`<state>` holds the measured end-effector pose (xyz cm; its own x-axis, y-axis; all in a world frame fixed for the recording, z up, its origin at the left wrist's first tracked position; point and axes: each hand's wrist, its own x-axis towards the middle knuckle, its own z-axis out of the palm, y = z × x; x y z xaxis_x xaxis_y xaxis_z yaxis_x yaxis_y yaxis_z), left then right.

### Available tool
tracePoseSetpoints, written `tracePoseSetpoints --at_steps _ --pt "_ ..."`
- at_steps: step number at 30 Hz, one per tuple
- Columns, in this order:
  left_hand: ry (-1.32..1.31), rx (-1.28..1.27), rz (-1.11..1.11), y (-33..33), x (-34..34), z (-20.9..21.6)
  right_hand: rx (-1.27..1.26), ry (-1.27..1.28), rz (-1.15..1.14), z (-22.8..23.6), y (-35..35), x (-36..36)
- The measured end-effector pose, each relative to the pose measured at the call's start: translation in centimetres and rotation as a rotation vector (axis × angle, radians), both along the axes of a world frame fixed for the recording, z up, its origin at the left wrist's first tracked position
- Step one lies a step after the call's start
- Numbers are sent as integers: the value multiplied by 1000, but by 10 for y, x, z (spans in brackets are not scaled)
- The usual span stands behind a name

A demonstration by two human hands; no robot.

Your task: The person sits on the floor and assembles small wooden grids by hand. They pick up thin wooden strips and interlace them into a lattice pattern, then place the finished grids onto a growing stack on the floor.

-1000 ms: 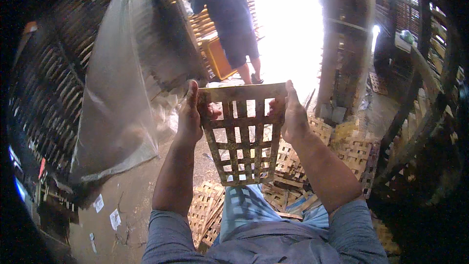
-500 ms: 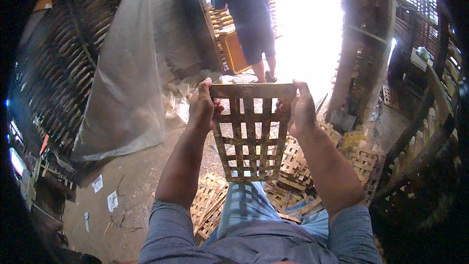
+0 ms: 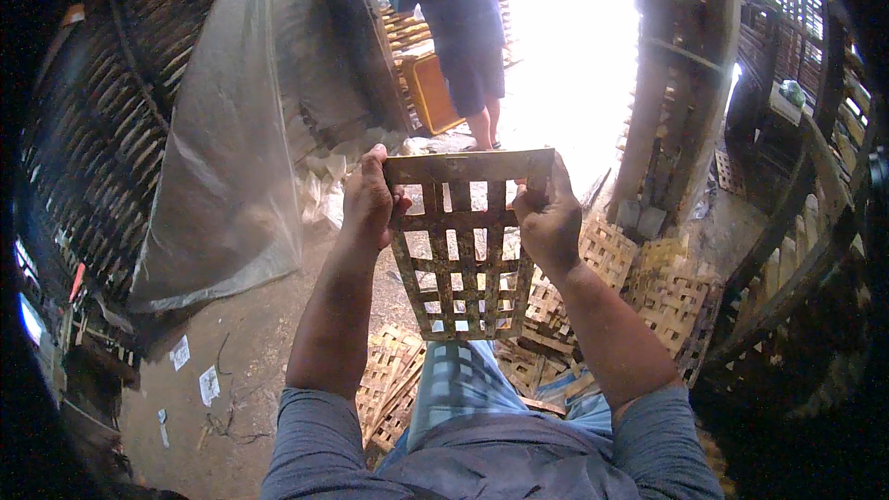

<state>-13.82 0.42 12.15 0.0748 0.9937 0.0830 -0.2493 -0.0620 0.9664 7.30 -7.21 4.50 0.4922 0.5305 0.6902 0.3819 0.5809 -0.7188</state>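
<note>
In front of my body I hold up a woven bamboo lattice panel (image 3: 461,220), tapering toward its lower edge. My left hand (image 3: 370,196) is closed round its upper left corner, thumb near the top and fingertips curling through the edge openings. At the upper right side, my right hand (image 3: 554,218) grips the frame, with bent fingers over the lattice. The panel's lower edge is just above my legs in light blue trousers (image 3: 454,384), and its shadow makes a grid on them.
Stacked woven bamboo panels (image 3: 671,292) lie at the right, and more panels (image 3: 391,370) lie by my left leg. Translucent plastic sheeting (image 3: 218,157) hangs at the left. Ahead, another person (image 3: 454,18) stands beside an orange crate (image 3: 433,93) near a bright doorway.
The panel has shifted slightly left and up. My right hand has slid a little down its side, its fingers now bent over the front. The other person has changed posture slightly.
</note>
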Motion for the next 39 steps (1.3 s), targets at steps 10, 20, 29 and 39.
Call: tracePoseSetpoints --at_steps 10,20,29,39 --pt "78 20 -9 7 -2 -5 20 48 54 -3 0 0" --pt "260 269 -527 -3 -73 -116 51 254 216 56 1 37" --pt "619 379 -7 -33 -203 -114 -166 -117 255 58 -21 63" --pt "1520 -133 387 -83 -319 -423 -775 53 85 -93 -51 149"
